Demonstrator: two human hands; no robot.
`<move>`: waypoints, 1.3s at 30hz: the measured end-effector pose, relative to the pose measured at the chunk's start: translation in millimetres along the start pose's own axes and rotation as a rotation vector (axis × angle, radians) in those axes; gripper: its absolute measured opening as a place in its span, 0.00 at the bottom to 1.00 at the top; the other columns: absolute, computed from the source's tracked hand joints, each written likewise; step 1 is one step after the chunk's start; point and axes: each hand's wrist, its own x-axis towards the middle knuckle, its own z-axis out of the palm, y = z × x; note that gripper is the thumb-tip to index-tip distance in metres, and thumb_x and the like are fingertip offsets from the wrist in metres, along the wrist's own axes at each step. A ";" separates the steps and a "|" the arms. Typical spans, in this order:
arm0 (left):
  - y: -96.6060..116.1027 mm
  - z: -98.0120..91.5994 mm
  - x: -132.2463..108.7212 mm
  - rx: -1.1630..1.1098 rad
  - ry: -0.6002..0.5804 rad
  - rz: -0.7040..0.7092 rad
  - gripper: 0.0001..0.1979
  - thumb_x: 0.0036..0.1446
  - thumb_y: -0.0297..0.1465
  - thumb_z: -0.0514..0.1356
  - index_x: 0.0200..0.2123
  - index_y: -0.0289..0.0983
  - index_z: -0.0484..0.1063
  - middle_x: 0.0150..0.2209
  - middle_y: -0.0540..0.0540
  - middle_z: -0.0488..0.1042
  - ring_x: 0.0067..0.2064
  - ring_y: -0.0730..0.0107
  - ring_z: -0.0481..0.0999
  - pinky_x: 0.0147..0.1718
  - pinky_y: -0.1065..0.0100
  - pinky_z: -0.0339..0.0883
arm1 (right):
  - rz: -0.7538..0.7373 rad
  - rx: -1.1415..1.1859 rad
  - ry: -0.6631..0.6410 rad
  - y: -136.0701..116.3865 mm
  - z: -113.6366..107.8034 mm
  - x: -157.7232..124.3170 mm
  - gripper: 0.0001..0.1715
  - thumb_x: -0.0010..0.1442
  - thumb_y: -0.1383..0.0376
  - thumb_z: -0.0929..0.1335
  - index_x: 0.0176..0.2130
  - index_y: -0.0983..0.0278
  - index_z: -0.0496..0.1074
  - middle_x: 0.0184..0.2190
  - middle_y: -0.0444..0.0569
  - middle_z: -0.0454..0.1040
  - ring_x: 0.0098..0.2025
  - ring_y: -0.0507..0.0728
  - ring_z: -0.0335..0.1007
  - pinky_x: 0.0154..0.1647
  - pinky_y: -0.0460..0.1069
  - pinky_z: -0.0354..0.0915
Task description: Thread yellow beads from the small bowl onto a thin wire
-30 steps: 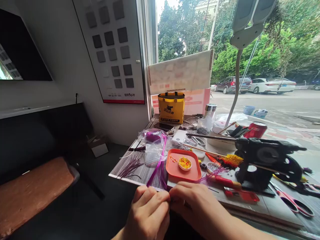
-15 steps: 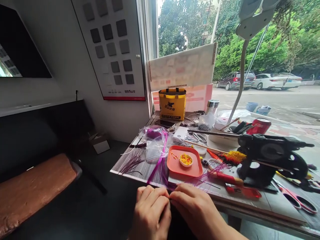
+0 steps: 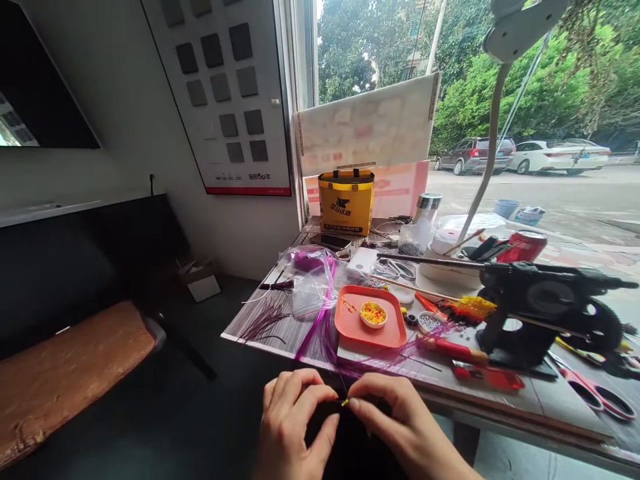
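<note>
Fingers (image 3: 355,405) of right hand (image 3: 400,413) pinch yellow piece (image 3: 345,402), long axis sideways toward left hand (image 3: 293,417), fingers parted, hold unclear.

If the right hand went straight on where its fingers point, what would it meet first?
Probably the left hand, just past the small yellow piece at the right hand; depth there is hard to judge.

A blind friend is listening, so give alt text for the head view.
A person's right hand pinches a tiny yellow piece, the left hand close beside it. Beyond them, purple strands and an orange tray lie on a cluttered table.
</note>
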 end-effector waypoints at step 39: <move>3.5 6.3 -11.0 -0.257 -0.152 -0.283 0.04 0.53 0.29 0.57 0.26 0.40 0.67 0.28 0.51 0.70 0.34 0.65 0.69 0.36 0.64 0.61 | 0.197 0.228 -0.167 9.3 15.0 -8.1 0.18 0.50 0.54 0.67 0.27 0.69 0.69 0.21 0.44 0.64 0.23 0.49 0.58 0.24 0.43 0.56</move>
